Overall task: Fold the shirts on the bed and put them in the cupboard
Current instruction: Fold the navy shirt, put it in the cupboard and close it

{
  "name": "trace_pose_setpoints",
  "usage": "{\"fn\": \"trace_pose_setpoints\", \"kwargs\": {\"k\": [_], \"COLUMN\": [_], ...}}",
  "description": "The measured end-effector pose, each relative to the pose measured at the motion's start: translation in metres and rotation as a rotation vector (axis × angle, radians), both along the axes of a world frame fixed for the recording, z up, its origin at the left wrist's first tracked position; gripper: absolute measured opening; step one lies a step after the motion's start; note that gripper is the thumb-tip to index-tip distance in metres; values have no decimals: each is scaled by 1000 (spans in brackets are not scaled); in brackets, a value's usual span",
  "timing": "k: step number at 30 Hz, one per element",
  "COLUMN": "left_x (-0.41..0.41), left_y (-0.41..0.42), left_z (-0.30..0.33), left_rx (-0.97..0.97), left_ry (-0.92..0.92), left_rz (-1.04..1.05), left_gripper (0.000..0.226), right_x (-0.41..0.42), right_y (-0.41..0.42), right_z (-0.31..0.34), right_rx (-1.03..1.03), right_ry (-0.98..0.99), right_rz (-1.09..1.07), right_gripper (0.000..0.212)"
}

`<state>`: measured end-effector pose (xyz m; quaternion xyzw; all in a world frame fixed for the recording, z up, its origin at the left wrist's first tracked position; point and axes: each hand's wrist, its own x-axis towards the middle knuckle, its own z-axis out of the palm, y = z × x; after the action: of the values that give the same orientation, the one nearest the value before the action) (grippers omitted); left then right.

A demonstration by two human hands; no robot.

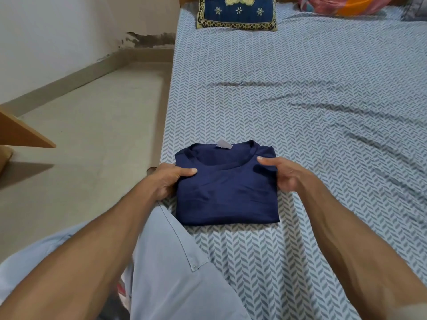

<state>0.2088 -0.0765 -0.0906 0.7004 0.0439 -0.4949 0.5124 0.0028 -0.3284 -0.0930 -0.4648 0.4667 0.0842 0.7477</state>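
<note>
Two hands frame a folded navy shirt (226,188) from either side. The left hand (169,180) grips the shirt's edge at nine o'clock, its thumb lying flat on top of the cloth and its fingers tucked out of sight beneath the fold. The right hand (280,173) pinches the opposite edge at three o'clock, near the shoulder, thumb on top and fingers curled down along the side of the bundle.

Between them the shirt rests as a neat, roughly square packet, round neckline and pale label toward twelve o'clock, bottom fold toward six. It lies on the bed (323,112), near the mattress edge, on a sheet with a grey-and-white herringbone pattern. No cupboard can be identified for certain; only a wooden panel (20,132) shows on the floor side at about nine o'clock.

Judging by its sheen and soft creases, the fabric is light, limp and somewhat slippery, so the layers would probably slide apart if lifted by one edge. The safer hold looks to be both sides at once, fingers slid under the whole stack and thumbs pressing on top, kept level.

Farther out, a blue patterned cushion (238,12) sits at twelve o'clock, with colourful bedding (346,4) at one o'clock.
</note>
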Motion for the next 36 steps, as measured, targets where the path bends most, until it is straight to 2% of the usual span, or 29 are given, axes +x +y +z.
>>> {"fn": "trace_pose_setpoints", "kwargs": {"k": [3, 7, 11, 15, 22, 27, 32, 36], "left_x": [2, -2, -8, -13, -3, 6, 7, 11], "left_y": [-7, -17, -17, -9, 21, 68, 134, 194], "left_z": [-5, -10, -6, 6, 77, 138, 198, 236], "left_rx": [-5, -87, -141, -149, -236, -243, -240, -253], "left_ry": [3, -35, 32, 22, -115, -238, -367, -460], "left_rz": [-65, -43, -13, 17, 63, 124, 243, 343], "left_gripper": [40, 59, 32, 26, 18, 17, 17, 28], "right_x": [5, 10, 8, 9, 33, 58, 94, 127], "right_y": [1, 8, 15, 25, 42, 71, 122, 175], "right_z": [-4, -8, -5, 6, 63, 117, 165, 202], "right_rx": [-2, -24, -36, -53, -118, -104, -144, -218], "right_ry": [0, -29, -85, -105, -248, -440, -565, -588], "right_rz": [8, -39, -94, -124, -70, 99, 315, 337], "right_gripper": [48, 45, 43, 34, 33, 32, 54, 40]}}
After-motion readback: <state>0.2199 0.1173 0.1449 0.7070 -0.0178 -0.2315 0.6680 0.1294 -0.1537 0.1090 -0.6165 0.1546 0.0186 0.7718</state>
